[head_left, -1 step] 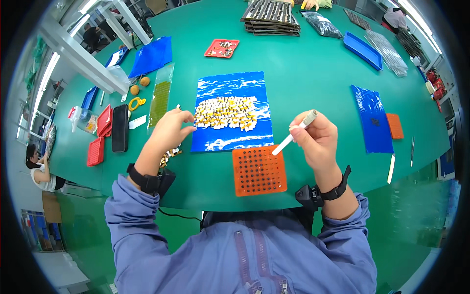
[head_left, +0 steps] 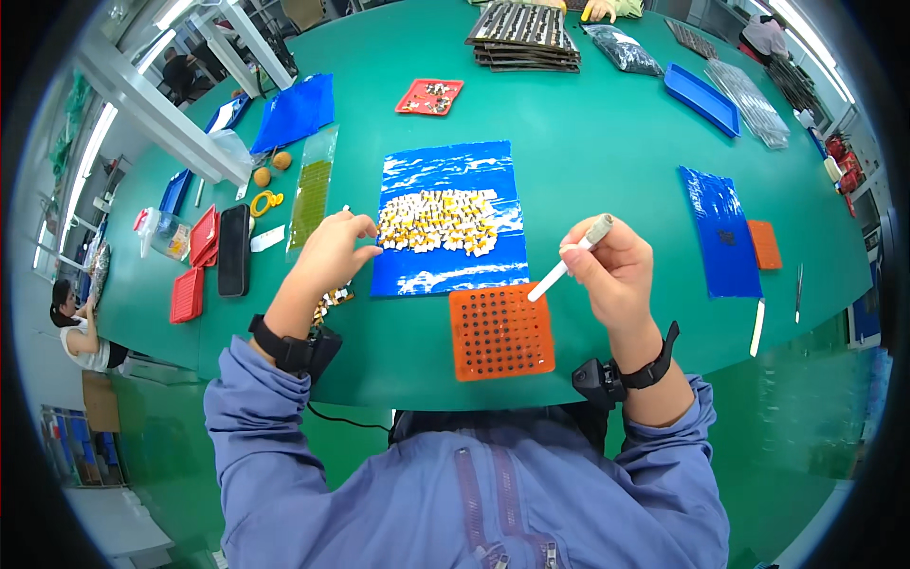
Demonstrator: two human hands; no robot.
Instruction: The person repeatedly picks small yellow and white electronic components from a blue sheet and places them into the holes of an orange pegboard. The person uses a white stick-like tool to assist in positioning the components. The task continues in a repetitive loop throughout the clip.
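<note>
My right hand (head_left: 611,275) grips a white pen-like stick (head_left: 564,271) with a greyish upper end. Its lower tip is over the upper right corner of an orange square tray (head_left: 502,365) with rows of dark round holes; whether it touches cannot be made out. My left hand (head_left: 330,248) rests by the left edge of a blue sheet (head_left: 450,161), thumb and fingers apart, seemingly holding nothing. On that sheet lie many small white and yellow pieces (head_left: 436,223) in tight rows. More small pieces (head_left: 332,302) lie beside my left wrist, partly hidden by it.
Left: a black phone (head_left: 233,250), red trays (head_left: 187,294), a yellow ring-shaped item (head_left: 265,202) and a green strip sheet (head_left: 311,194). Further off: a red tray of small parts (head_left: 429,97) and stacked dark trays (head_left: 524,38). Right: a blue sheet (head_left: 718,228), an orange tray (head_left: 764,245) and tweezers (head_left: 799,292).
</note>
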